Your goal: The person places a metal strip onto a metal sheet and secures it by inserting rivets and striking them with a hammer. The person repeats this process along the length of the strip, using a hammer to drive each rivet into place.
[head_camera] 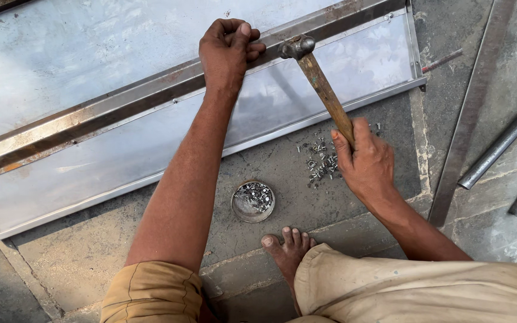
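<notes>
concrete floor (342, 203), left hand (227, 51) pressing steel bar (91, 122) along sheet edge, right hand (366, 161) gripping hammer (321, 87), rivets (321, 161) beside

Single view, head-worn. Looks steeply down from above the person's knees (354, 287) onto the concrete floor (79, 251). Faces forward and away from the body, toward the sheet-metal panel (91, 54) filling the upper frame. Close range: forearms and one bare foot (288, 248) at the lower edge.
</notes>
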